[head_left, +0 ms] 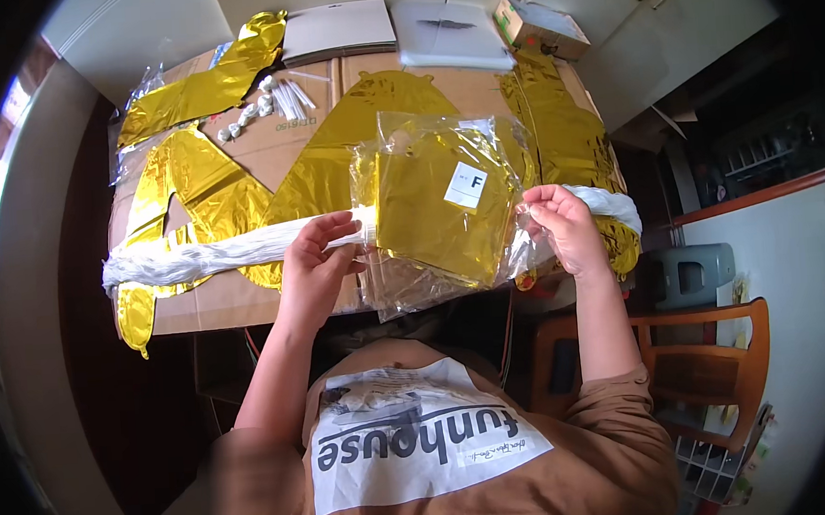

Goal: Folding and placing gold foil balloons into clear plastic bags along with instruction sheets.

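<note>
A clear plastic bag [405,291] with a folded gold foil balloon [418,191] inside is held up in front of me, over the table's near edge. A white label [466,185] sits on its front. My right hand [567,229] pinches the bag's right edge between thumb and fingers. At the left edge, my left hand [319,268] has its fingers curled around the plastic, thumb below. Behind the bag, a long bundle of white string [195,257] stretches across the table, partly hidden by the bag.
Flat gold foil balloons [209,175] cover much of the cardboard-topped table [316,150]. Toward the back are white sticks [291,100], small white bundles [251,112], a stack of white sheets [337,31], a translucent pack [451,33] and a carton [540,28]. A wooden chair [700,325] stands right.
</note>
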Motion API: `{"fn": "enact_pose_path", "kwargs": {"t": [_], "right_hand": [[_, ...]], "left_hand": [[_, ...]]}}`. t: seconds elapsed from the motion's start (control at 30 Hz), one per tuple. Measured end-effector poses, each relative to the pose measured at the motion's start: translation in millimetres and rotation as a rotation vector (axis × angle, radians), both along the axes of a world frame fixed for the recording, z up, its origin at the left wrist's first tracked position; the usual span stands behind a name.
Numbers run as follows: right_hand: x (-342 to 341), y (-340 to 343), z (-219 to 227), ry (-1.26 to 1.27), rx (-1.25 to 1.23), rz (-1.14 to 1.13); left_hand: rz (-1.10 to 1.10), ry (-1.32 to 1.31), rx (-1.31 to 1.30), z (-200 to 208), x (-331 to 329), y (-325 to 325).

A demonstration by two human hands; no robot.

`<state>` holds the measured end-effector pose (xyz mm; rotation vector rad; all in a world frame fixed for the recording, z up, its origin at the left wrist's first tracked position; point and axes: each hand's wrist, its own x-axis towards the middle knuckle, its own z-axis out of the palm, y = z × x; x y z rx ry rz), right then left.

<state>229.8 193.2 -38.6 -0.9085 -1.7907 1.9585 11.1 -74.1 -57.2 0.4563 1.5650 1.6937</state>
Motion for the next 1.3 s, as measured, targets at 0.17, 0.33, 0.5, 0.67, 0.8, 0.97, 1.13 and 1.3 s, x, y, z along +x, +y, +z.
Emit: {"fn": "enact_pose_path", "kwargs": {"t": [0.17,0.33,0.5,0.67,0.8,0.97,1.13,1.3], "right_hand": [[10.6,-2.8,6.2,-0.05,0.048,-0.003],[26.8,-4.2,8.6,-0.088,0.04,-0.012],[41.7,-6.6,7.9,-0.179,0.282,-0.036],[22.5,-6.1,16.0,-0.368,0.751,0.093],[16.8,0.4,4.2,-0.407,0.728,0.116],[21.5,-8.7,5.5,-0.237,0.959,0.002],[32.8,-19.7,2.8,-0.047,1.491,0.1],[53.2,-66.4,46.2,0.318,1.09,0.468]], "left_hand": [[-0.049,0.055,-0.051,2.7,9.5,-1.1],[-0.078,0.224,-0.135,-1.4,17.7,-1.5],[-0.083,0.803,-0.363,8.5,17.5,0.8],[-0.27,1.368,0.061,42.5,4.0,64.1],[-0.642,1.465,0.328,15.8,5.7,141.2],[-0.763,1.417,0.283,-13.6,6.6,166.2],[-0.785,1.437,0.253,-19.7,8.9,167.8],[-0.771,1.435,0.216,-29.0,5.0,166.8]]}}
